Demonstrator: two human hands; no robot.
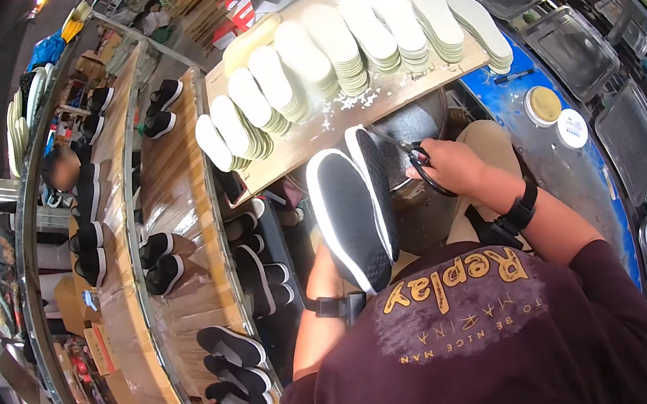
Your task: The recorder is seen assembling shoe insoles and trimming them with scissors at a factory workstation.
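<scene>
My left hand is mostly hidden behind a pair of black shoes with white rims, held up in front of my body. The dark, textured faces of the shoes are turned up, and they lean against each other. My right hand is closed round the black handles of a pair of scissors. The scissor blades point toward the upper part of the shoes; whether they touch is unclear. Just beyond, a wooden board carries stacks of pale insoles and small white scraps.
Wooden shelves on the left hold several black shoes, with other people's hands and heads partly visible there. On the right, a blue bench bears a marker and round lids. Dark trays line the far right.
</scene>
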